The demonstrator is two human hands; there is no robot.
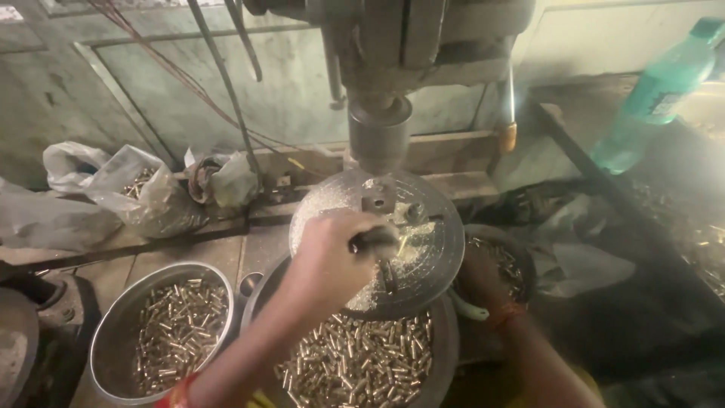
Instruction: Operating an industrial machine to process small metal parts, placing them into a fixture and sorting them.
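Drill press [381,68] looms biggest, a grimy grey column with a dark round chuck hanging just above the left hand's grip. Beneath that grip sits the round metal drill table [438,249], flat, dull steel, dusted with pale brass filings. Below the grip, a wide steel bowl [445,355] brims with small brass pieces [362,363], short shiny cylinders heaped loose. Left of the grip, a second steel bowl [113,332], smooth-walled, holds a thinner scatter of the same brass cylinders. Further left and up, a crinkled clear plastic bag [143,193] of brass bits rests on the worn tabletop [189,249]. Far right and above, a green plastic bottle [664,91] leans.

Now the hands: left hand [332,261] is clenched over the drill table, fingers curled on a small dark piece I can't make out clearly. Right hand [479,276] reaches down behind the table's right edge into a dark pan of brass; whether its grip is closed, I cannot tell.
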